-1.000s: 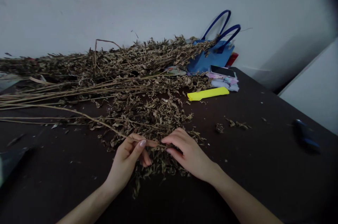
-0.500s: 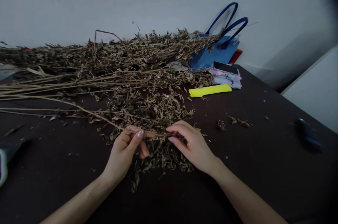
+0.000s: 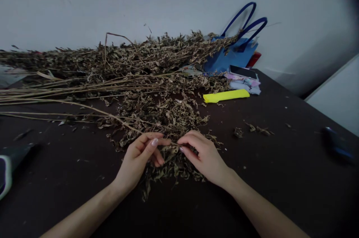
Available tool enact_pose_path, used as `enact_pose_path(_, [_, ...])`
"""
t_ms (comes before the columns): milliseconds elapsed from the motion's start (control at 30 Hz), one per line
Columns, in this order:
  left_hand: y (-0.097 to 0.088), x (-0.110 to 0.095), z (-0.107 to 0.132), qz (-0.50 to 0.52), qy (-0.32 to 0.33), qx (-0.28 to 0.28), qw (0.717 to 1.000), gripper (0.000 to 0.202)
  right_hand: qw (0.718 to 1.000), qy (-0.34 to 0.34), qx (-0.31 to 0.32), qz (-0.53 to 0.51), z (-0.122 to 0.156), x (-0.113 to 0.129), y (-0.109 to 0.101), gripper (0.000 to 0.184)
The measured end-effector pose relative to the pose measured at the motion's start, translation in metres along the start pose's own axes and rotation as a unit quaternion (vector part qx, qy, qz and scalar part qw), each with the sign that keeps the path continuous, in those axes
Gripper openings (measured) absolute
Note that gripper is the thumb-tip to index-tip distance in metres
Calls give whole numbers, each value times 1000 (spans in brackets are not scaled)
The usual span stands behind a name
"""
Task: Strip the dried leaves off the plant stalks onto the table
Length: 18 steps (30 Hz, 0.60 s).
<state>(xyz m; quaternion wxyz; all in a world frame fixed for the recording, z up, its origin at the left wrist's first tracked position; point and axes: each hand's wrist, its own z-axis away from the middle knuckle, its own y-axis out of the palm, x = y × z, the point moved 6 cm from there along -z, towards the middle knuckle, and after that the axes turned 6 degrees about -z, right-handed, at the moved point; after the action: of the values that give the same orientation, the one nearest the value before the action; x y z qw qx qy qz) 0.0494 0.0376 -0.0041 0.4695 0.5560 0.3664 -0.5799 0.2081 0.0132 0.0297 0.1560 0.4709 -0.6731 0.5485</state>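
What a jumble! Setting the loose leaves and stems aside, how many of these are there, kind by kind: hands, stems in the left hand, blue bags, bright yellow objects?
Hands: 2 (left hand, right hand)
Stem in the left hand: 1
Blue bag: 1
Bright yellow object: 1
Total: 5

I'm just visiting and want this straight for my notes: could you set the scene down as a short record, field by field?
Left hand: pinching a dry stem between thumb and fingers
Right hand: fingertips near the stem's end; firm grip unclear
Around the hands: loose dried leaves
Behind: dried plants, heaped along the wall
Back right: blue bag with dark blue handles; yellow strip nearer
Surface: dark table
Far right: dark object, too blurred to name
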Motion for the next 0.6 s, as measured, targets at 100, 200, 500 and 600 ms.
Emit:
enact_pose_path(100, [3, -1, 1, -20, -4, 15, 1000, 19, 1000, -2, -5, 7, 0, 2, 1, 17])
enact_pose_path(200, [3, -2, 1, -47, 4, 13, 999, 15, 999, -21, -13, 22, 1, 4, 2, 15])
enact_pose_path(500, [6, -4, 3, -145, 46, 4, 988, 12, 997, -56, -17, 44, 4, 9, 9, 18])
enact_pose_path(600, [9, -4, 3, -160, 52, 15, 986, 13, 997, -56, -24, 39, 5, 9, 10, 17])
